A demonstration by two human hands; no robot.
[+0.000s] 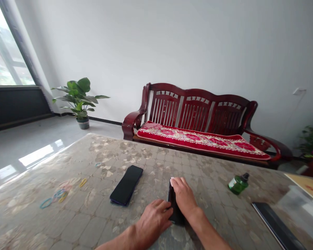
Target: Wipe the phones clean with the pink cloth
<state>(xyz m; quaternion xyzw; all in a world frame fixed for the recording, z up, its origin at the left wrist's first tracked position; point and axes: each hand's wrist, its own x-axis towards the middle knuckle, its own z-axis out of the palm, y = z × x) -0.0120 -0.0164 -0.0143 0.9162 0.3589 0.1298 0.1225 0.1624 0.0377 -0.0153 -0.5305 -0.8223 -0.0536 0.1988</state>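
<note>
A black phone [176,216] is held between my two hands at the near middle of the table, one long edge seeming raised. My right hand [184,198] curls over its far end and right side, the fingertips at the top corner. At the lower left edge, my left hand [156,217] grips it with bent fingers. My palms hide part of the phone. To the left lies a small stack of dark phones [127,185], the top one with its black screen up.
Coloured rubber bands [59,195] lie on the left of the patterned tablecloth [94,222]. A green bottle [238,184], a long dark flat object [276,224] and a clear plastic box [299,206] are at right. Beyond stand a wooden bench [195,111] and a potted plant [79,97].
</note>
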